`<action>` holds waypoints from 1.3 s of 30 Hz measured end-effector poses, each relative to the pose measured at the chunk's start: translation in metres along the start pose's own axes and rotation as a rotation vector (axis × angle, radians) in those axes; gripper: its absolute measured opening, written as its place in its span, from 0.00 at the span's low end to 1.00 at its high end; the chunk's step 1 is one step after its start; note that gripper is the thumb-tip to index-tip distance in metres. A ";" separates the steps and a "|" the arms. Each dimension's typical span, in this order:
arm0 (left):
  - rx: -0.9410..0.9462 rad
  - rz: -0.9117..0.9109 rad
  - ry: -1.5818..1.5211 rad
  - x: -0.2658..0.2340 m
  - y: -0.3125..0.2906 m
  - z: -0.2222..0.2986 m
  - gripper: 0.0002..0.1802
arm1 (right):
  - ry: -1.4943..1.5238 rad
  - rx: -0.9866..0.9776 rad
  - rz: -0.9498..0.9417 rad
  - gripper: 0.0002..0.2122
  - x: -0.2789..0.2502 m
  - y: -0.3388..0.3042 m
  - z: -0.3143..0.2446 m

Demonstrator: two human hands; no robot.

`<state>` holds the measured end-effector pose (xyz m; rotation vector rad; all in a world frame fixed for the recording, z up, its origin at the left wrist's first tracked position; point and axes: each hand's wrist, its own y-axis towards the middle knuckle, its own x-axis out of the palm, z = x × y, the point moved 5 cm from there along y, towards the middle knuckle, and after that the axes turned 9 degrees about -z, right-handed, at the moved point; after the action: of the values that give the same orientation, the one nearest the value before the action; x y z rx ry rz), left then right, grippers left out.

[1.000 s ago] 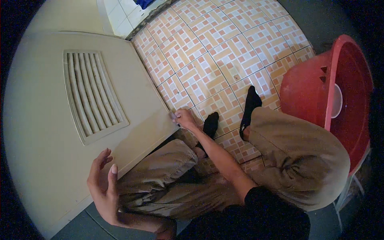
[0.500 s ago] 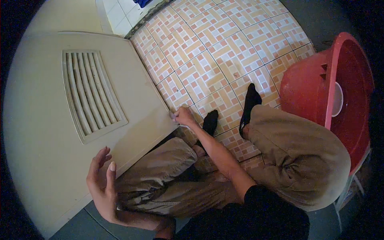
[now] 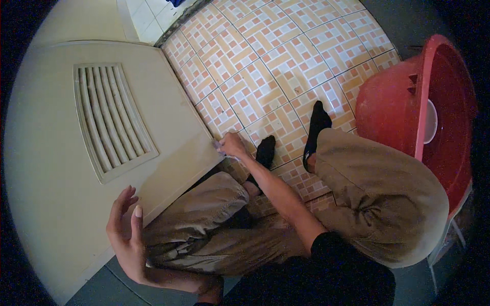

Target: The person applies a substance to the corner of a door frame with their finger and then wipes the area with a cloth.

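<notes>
My right hand point(image 3: 234, 146) is closed on a small pale lilac cloth point(image 3: 218, 147), most of it hidden by the fingers. It presses the cloth against the lower corner of a beige door point(image 3: 168, 122), just above the tiled floor. My left hand point(image 3: 126, 234) is raised in front of the door near its long edge, the fingers curved and the thumb apart, with nothing in it. Set into the door is a slatted vent point(image 3: 115, 120) with dusty-looking slats.
Patterned orange and white tiles point(image 3: 275, 61) cover the floor ahead. A red plastic tub point(image 3: 388, 102) lies tipped at the right, a white round thing point(image 3: 431, 122) inside it. My black-socked feet point(image 3: 266, 152) and brown-trousered knees are close to my right arm. White wall tiles point(image 3: 145, 18) are beyond the door.
The whole view has shifted slightly. My right hand stays at the door's corner, where a little more of the cloth shows. My left hand keeps its pose.
</notes>
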<state>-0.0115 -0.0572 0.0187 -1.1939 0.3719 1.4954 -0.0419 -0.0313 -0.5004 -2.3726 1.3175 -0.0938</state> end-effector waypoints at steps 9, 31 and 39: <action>-0.018 0.006 -0.015 0.002 0.002 -0.002 0.24 | 0.010 -0.041 -0.042 0.10 0.001 0.004 0.004; -0.021 0.009 -0.010 0.003 0.002 0.006 0.25 | 0.204 0.089 -0.023 0.09 0.009 -0.006 0.023; -0.015 0.015 -0.032 0.003 0.000 -0.001 0.23 | 0.239 0.031 -0.073 0.12 -0.009 -0.010 0.003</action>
<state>-0.0113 -0.0564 0.0163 -1.1796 0.3498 1.5309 -0.0381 -0.0185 -0.4975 -2.4419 1.3218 -0.4280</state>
